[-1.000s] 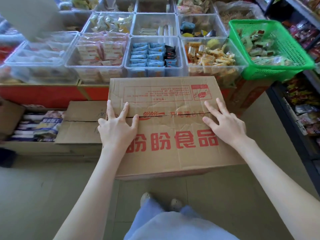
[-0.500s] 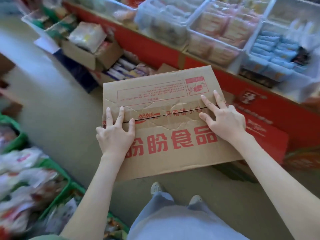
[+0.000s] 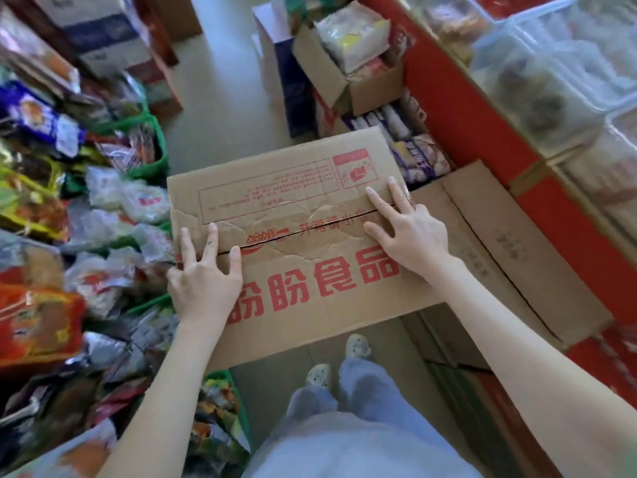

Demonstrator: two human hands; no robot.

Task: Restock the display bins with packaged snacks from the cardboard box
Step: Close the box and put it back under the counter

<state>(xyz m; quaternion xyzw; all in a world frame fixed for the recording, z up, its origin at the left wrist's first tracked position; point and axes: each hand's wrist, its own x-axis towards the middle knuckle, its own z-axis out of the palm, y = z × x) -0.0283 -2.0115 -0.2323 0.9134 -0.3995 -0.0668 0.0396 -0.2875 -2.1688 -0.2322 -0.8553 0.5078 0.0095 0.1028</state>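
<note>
Brown cardboard box (image 3: 296, 188), closed and creased, is before us in the aisle, between green baskets (image 3: 151, 167) of snack bags on our left and the red counter (image 3: 458, 108) with clear bins (image 3: 551, 63) on our right. Big red characters cross its lid, which a seam (image 3: 310, 230) splits. Our left hand (image 3: 203, 284) and right hand (image 3: 410, 236) lie flat on the lid, fingers spread straight, gripping nothing.
</note>
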